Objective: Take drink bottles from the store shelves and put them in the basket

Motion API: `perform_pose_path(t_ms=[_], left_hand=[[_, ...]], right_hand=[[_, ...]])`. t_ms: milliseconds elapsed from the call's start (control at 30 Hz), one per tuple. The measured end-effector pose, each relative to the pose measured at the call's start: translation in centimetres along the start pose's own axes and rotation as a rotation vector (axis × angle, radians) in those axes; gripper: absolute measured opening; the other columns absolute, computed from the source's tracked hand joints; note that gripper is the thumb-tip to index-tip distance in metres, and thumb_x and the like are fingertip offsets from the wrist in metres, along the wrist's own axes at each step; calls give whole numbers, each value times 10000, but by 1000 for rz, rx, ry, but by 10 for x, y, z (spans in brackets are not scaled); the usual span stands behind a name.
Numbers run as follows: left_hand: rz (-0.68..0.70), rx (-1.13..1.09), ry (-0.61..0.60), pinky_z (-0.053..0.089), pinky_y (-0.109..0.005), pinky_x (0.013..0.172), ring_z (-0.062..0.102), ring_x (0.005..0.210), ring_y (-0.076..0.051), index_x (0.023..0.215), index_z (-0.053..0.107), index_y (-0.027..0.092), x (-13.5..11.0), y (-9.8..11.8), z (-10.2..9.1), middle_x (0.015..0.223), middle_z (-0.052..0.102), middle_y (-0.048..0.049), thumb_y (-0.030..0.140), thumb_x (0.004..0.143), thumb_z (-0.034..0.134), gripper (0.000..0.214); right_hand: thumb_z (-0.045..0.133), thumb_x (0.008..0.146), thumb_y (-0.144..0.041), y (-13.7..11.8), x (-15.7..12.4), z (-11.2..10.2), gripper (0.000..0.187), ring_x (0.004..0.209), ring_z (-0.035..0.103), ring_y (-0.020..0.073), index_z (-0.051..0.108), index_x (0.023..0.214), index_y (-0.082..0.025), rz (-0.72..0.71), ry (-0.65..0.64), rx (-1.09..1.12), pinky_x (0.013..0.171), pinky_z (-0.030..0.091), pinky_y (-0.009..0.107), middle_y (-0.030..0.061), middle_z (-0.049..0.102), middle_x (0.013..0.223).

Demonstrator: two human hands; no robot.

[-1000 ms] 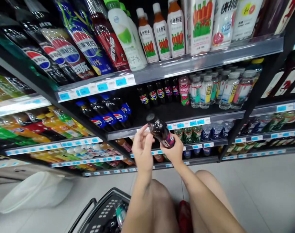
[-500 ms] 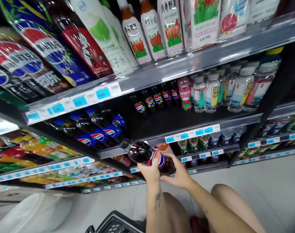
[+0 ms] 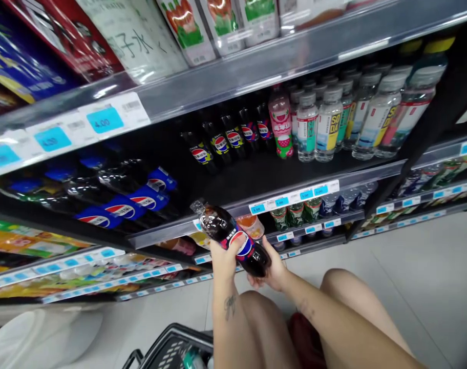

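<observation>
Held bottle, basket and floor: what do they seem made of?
Held bottle: probably clear, glossy plastic; it is see-through near the neck and catches bright highlights.
Basket: likely dark moulded plastic, judging by its slotted wall.
Floor: smooth pale tile, perhaps ceramic or stone; thin joint lines show.

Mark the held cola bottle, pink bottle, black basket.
Held cola bottle [image 3: 246, 249]: head view, on its label.
Pink bottle [image 3: 281, 122]: head view, on its front.
Black basket [image 3: 191, 331]: head view, on its rim.

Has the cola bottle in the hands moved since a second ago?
Yes, lower in view: a second ago about half the cola bottle showed above the shelf edge behind it; now most shows below that edge.
</observation>
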State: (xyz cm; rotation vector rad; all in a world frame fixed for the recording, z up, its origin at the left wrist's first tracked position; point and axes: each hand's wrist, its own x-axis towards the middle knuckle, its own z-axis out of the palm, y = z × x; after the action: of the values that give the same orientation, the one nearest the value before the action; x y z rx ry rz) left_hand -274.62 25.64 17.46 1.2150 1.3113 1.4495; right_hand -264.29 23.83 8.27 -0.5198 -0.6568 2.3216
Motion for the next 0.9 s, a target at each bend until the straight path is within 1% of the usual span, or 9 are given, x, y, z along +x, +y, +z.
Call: perform_pose_path(t_ms=[133, 233, 333, 433, 567, 633, 733, 800, 900], left_hand=[[3, 213, -101, 559, -342, 760, 681, 793, -242, 891, 666, 107, 2, 3, -2, 859, 707, -97, 411, 624, 819, 433], [70, 314, -60, 553, -343, 770, 676, 821, -246, 920, 655, 114, -1, 7, 6, 876, 698, -101, 486, 665, 780, 468], [145, 382, -3, 545, -354, 813, 675, 889, -245, 1083, 602, 133, -8, 9, 16, 1002, 679, -111, 523, 724, 734, 546], [187, 522, -101, 546, -361, 822, 682, 911, -243, 1204, 517, 157, -15, 10, 26, 1048, 667, -107, 490, 739, 747, 616], [218, 616, -189, 562, -371, 817, 692, 945, -264, 1278, 421, 169, -18, 8, 38, 1074, 669, -114, 442, 657, 826, 790], [230, 589, -199, 563, -385, 848, 690, 975, -268, 1264, 407, 172, -18, 6, 42, 1101, 662, -122, 428, 649, 831, 789], [212, 565, -229, 556, -414, 894, 686, 1009, -275, 1228, 397, 171, -18, 4, 43, 1118, 653, -132, 423, 635, 842, 783], [197, 567, -271, 543, -437, 933, 675, 1048, -291, 1209, 392, 170, -16, 3, 41, 1132, 645, -140, 425, 574, 879, 840], [190, 561, -336, 517, -460, 985, 657, 1098, -309, 1197, 381, 174, -11, 2, 36, 1154, 636, -147, 426, 497, 918, 917]], right_hand=[[59, 832, -875, 3, 1, -8, 976, 354, 485, 142, 628, 618, -111, -149, 86, 9, 344, 316, 229, 102, 558, 461], [233, 811, -875, -1, -1, -14, 876, 346, 472, 146, 645, 655, -119, -225, 110, 10, 336, 302, 236, 91, 568, 453], [339, 799, -844, -6, -4, -16, 785, 363, 477, 154, 649, 691, -131, -295, 112, 37, 342, 308, 240, 79, 575, 464], [435, 775, -809, -9, -8, -15, 697, 396, 502, 166, 653, 720, -149, -372, 204, 109, 357, 333, 247, 61, 579, 486], [534, 701, -826, -12, -11, -17, 654, 476, 561, 201, 634, 677, -180, -448, 367, 163, 384, 382, 277, 55, 588, 514], [605, 674, -800, -13, -12, -19, 606, 562, 605, 226, 625, 666, -195, -516, 447, 188, 448, 455, 308, 43, 592, 533], [655, 704, -723, -15, -12, -26, 528, 786, 660, 255, 683, 743, -197, -644, 557, 175, 675, 553, 366, 41, 652, 644], [645, 746, -683, -15, -12, -31, 508, 940, 654, 258, 729, 842, -192, -726, 609, 125, 832, 545, 384, 50, 708, 785], [639, 767, -671, -15, -11, -36, 516, 1047, 633, 261, 755, 898, -186, -785, 636, 57, 958, 500, 401, 57, 737, 924]])
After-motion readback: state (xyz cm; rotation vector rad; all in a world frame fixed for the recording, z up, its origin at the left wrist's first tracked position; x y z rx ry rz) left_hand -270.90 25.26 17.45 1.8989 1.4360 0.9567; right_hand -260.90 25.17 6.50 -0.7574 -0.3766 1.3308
